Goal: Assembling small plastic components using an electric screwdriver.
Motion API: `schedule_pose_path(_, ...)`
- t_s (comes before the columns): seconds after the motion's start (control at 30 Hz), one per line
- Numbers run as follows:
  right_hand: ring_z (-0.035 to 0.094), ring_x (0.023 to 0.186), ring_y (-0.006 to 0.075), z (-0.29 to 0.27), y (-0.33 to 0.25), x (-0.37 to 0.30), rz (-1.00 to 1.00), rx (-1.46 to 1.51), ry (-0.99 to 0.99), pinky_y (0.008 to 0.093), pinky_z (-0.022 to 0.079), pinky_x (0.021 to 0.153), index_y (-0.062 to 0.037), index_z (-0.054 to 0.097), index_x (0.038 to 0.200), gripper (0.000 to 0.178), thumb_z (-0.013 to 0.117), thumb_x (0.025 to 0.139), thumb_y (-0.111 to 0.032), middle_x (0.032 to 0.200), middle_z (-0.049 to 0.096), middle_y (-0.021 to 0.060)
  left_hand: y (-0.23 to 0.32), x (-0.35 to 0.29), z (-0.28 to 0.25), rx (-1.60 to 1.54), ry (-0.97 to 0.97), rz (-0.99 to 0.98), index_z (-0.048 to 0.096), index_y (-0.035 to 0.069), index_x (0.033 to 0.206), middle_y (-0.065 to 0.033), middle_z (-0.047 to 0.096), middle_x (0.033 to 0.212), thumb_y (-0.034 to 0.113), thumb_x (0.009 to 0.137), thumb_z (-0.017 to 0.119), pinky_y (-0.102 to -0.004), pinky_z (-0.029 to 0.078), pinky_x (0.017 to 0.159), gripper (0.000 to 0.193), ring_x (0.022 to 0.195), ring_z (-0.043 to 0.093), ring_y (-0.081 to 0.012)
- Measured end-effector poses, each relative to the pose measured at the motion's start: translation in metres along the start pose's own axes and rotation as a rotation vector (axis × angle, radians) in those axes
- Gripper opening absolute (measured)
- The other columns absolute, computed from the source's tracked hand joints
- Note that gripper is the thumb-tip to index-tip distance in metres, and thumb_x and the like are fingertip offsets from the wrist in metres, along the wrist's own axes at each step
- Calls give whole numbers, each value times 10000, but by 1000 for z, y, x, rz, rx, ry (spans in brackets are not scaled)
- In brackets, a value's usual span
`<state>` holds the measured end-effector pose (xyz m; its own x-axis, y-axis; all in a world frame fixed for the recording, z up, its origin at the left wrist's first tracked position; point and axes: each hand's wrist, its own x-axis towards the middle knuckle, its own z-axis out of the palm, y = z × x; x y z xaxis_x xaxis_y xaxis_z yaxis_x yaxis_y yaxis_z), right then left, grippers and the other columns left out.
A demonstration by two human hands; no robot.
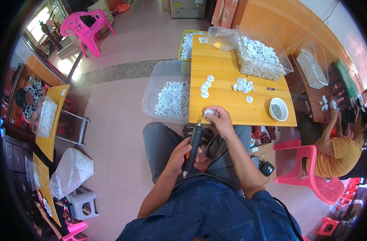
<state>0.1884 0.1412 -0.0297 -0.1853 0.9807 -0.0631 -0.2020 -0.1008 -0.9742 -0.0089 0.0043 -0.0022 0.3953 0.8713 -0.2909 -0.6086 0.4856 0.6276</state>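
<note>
A black electric screwdriver [192, 148] is gripped in my left hand [179, 156], its bit pointing up and away toward the table's near edge. My right hand [220, 119] pinches a small round white plastic part [208, 113] just over that edge, close to the bit's tip. Whether the bit touches the part I cannot tell. Beyond my right hand, several similar white discs [205, 94] lie in a short row on the yellow wooden table [223, 108]. To their right is a loose heap of white pieces [243, 85]. A white bowl of small metal screws [278, 109] stands at the right.
A clear bin full of white parts [260, 56] stands at the table's far right, beside a clear plastic bag [221, 39]. A small screwdriver [275, 89] lies nearby. Left of the table is another clear bin [167, 96]. A co-worker in yellow [336, 152] sits at the right.
</note>
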Motion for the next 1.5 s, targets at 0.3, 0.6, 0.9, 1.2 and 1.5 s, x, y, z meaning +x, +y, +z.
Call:
schedule_pose_path(0.3, 685, 908, 188, -33, -15, 13, -281, -603, 291, 307, 534, 793, -27, 703, 1067, 167, 633, 920, -65, 1001, 725, 102, 6, -1, 2, 26, 59, 36, 355, 20, 1441, -134, 646, 992, 186, 992, 460, -314, 561, 573, 491, 699, 643, -190)
schedule_pose_path(0.6, 638, 1091, 335, -46, -48, 2, -592, -1079, 250, 414, 505, 953, -64, 679, 1123, 280, 673, 844, -86, 1148, 675, 178, 5, -6, 15, 112, 46, -4, 340, 24, 1472, -147, 646, 1014, 161, 987, 428, -315, 553, 585, 512, 709, 640, -200)
schedule_pose_path(0.9, 679, 885, 359, -171, -125, -3, -305, -1320, 631, 472, 540, 779, -84, 721, 939, 147, 654, 844, -174, 947, 703, 174, 4, -4, 14, 155, 61, -5, 372, 24, 1444, -147, 641, 993, 146, 977, 421, -314, 560, 571, 485, 693, 647, -200)
schedule_pose_path(1.2, 703, 869, 358, -245, -117, 3, 212, -1613, 679, 468, 563, 789, -131, 767, 880, 175, 675, 803, -257, 900, 733, 157, 0, -4, 12, 145, 46, -13, 347, 35, 1463, -153, 647, 1008, 146, 979, 413, -316, 565, 589, 501, 711, 651, -202)
schedule_pose_path(1.5, 696, 855, 354, -255, -110, -3, 136, -1558, 700, 470, 558, 770, -134, 756, 855, 138, 710, 777, -238, 886, 726, 154, -2, -4, 12, 129, 17, -30, 349, 34, 1459, -137, 644, 1020, 145, 978, 424, -318, 562, 599, 499, 725, 642, -194)
